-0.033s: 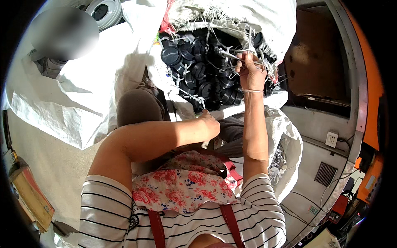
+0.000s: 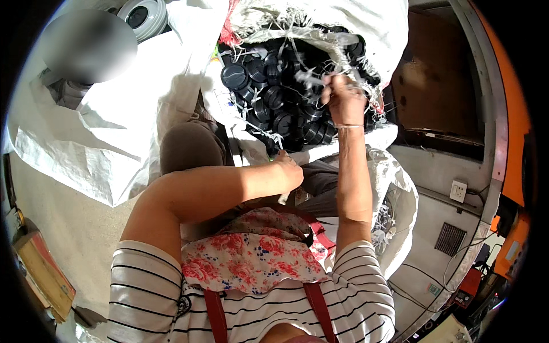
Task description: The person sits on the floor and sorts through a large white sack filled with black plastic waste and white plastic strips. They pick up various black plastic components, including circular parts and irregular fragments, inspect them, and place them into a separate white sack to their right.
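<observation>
An open white woven sack [image 2: 374, 34] with frayed edges holds many round black plastic caps [image 2: 235, 76]. Over its right part is my right hand [image 2: 345, 102], blurred by motion, its fingers closed around thin pale plastic strips [image 2: 309, 78] that look like moulding scrap. More pale strands trail across the caps. My left hand [image 2: 287, 174] is closed at the sack's near edge, above my lap. A pale end [image 2: 283, 199] sticks out below that fist, and a whitish strip [image 2: 278, 140] shows just past its fingertips; what it grips is mostly hidden.
To the left stands a large white sack [image 2: 108, 154] with stacked whitish round parts [image 2: 150, 17] at its top. Beside my right arm, another white bag [image 2: 405, 197] holds pale scrap. A machine panel with a socket [image 2: 458, 191] and an orange side bounds the right.
My right hand has shifted slightly left and is more blurred, and the pale strips at its fingers have moved with it. My left hand stays nearly in place.
</observation>
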Demonstrator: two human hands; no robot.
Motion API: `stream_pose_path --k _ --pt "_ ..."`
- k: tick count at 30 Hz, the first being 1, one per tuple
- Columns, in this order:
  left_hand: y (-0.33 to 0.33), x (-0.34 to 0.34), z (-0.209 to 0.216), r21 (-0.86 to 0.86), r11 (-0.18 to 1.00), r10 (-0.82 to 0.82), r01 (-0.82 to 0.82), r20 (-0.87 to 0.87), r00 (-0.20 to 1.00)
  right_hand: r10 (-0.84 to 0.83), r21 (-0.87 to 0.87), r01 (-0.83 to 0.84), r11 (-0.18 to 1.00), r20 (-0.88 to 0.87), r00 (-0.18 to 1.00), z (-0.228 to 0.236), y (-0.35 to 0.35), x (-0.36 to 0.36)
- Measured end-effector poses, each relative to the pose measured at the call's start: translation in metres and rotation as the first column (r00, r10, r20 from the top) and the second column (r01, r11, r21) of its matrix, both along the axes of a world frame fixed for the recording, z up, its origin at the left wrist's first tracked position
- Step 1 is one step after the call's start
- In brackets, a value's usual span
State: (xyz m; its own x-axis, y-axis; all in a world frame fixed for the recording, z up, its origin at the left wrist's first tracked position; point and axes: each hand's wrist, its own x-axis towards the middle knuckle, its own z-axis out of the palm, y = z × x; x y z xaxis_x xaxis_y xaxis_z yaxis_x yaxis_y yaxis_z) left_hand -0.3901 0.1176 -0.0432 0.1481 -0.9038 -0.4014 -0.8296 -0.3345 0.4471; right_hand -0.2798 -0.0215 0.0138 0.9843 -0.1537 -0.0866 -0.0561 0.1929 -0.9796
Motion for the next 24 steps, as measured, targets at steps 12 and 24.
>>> stream_pose_path --k 12,24 --pt "0.002 0.01 0.004 -0.001 1.0 -0.007 0.007 -0.054 0.999 -0.464 -0.545 0.53 0.65 0.267 0.844 0.095 -0.076 -0.172" --pt "0.013 0.022 -0.01 -0.133 0.99 -0.055 0.053 -0.015 0.998 -0.894 -0.954 -0.276 -0.118 -0.019 0.448 0.097 -0.259 -0.412"
